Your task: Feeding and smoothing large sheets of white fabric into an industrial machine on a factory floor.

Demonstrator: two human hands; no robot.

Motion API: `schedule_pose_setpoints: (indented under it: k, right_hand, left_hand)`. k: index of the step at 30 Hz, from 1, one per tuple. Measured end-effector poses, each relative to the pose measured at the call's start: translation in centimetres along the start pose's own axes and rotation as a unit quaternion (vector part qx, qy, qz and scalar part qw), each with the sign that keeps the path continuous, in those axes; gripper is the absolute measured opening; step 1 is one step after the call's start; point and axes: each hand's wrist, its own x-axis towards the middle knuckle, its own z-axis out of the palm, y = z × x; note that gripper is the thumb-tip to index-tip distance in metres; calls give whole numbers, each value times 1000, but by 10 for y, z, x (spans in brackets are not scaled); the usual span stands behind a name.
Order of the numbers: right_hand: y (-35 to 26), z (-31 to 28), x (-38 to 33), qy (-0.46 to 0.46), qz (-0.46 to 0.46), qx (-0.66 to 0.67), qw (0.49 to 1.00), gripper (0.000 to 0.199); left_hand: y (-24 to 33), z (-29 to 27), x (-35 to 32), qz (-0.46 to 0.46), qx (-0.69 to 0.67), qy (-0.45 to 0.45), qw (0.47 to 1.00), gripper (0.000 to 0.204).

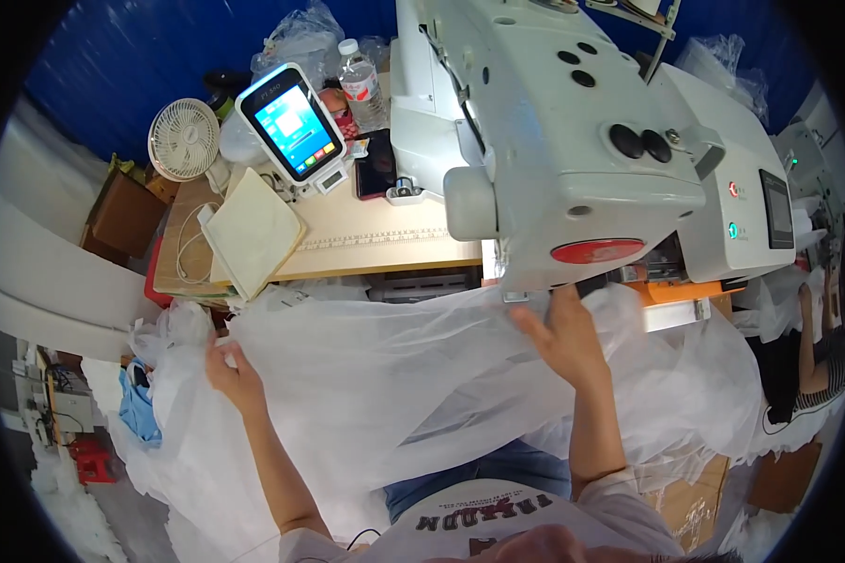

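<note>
Sheer white fabric (347, 361) like tulle spreads in loose folds across my lap and up to the sewing machine (573, 178). My left hand (235, 377) is out at the left part of the cloth, its thumb and fingers closed on a fold near the upper edge. Close under the machine's head is my right hand (571, 342), slightly smeared by motion. Its fingers stretch forward over the fabric and the thumb stands apart. The machine's head hides where the cloth meets the needle.
Behind the fabric is a work table (376, 246) with a printed ruler strip. On it are a lit touchscreen (296, 127), a cream pad (252, 230), a phone (376, 167) and a water bottle (361, 89). A fan (184, 141) stands left; another person's arm (807, 338) shows far right.
</note>
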Motion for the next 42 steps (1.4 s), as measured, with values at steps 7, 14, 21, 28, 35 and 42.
schedule_pose_setpoints:
  k: [7, 14, 21, 28, 35, 42]
  right_hand:
    - [76, -52, -44, -68, 202, 74, 974, 20]
    - [42, -42, -37, 247, 273, 562, 741, 19]
    - [38, -29, -2, 146, 24, -98, 984, 17]
    - [86, -55, 16, 177, 60, -256, 948, 17]
    - [93, -33, 38, 281, -17, -219, 934, 16]
    - [102, -34, 14, 321, -9, -197, 926, 22]
  left_hand:
    - [15, -6, -10, -213, -384, -339, 832, 5]
    - [13, 3, 14, -439, -562, -342, 612, 5]
    - [45, -15, 3, -274, -454, -321, 785, 13]
    - [100, -14, 25, -130, -363, -387, 837, 25]
    - [88, 16, 12, -234, -473, -305, 793, 9]
    - [26, -24, -31, -88, -372, -354, 854, 14]
